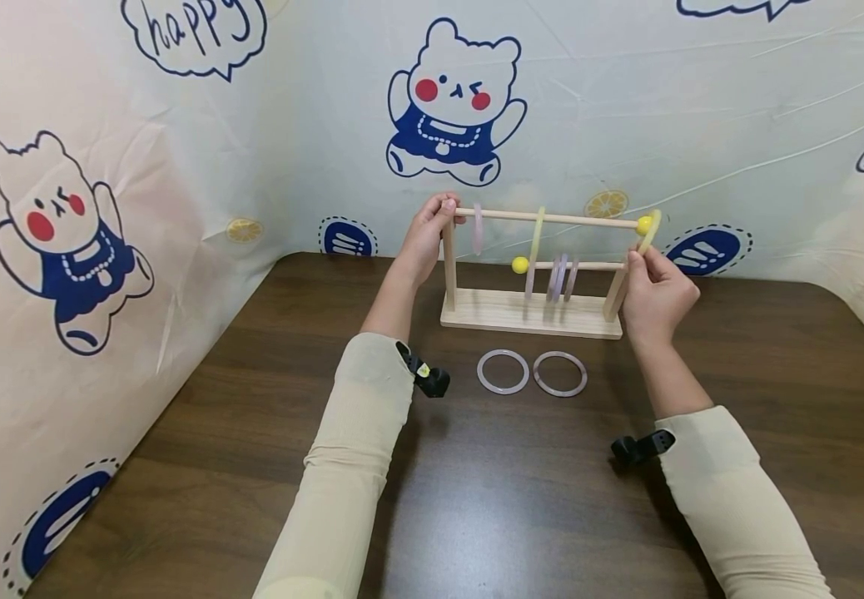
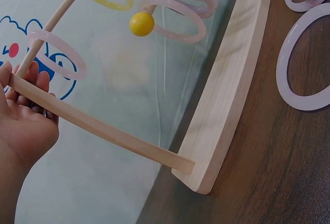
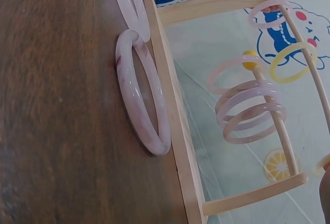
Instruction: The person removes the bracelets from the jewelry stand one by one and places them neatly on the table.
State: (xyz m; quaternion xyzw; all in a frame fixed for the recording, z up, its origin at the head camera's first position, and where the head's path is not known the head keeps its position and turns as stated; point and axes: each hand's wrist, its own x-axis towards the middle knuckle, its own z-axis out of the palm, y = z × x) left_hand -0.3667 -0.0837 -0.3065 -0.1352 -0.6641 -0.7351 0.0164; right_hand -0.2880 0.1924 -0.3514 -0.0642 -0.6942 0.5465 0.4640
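A wooden bangle rack (image 1: 529, 323) with two rods stands on the table. My left hand (image 1: 426, 237) grips its upper left corner, fingers partly behind the post. By the yellow ball (image 1: 643, 225) at the upper rod's right end, my right hand (image 1: 660, 299) pinches a yellow bangle (image 1: 657, 218); whether the bangle encircles the rod, I cannot tell. A pink bangle (image 1: 479, 229) and another yellow bangle (image 1: 539, 225) hang from the upper rod. Several pink and lilac bangles (image 3: 250, 97) hang on the lower rod, which ends in a yellow ball (image 2: 142, 24).
Two pale purple bangles, one on the left (image 1: 503, 372) and one on the right (image 1: 560, 373), lie flat in front of the rack on the dark wooden table (image 1: 469, 499). A printed cloth (image 1: 312, 125) with cartoon bears hangs behind and along the left side.
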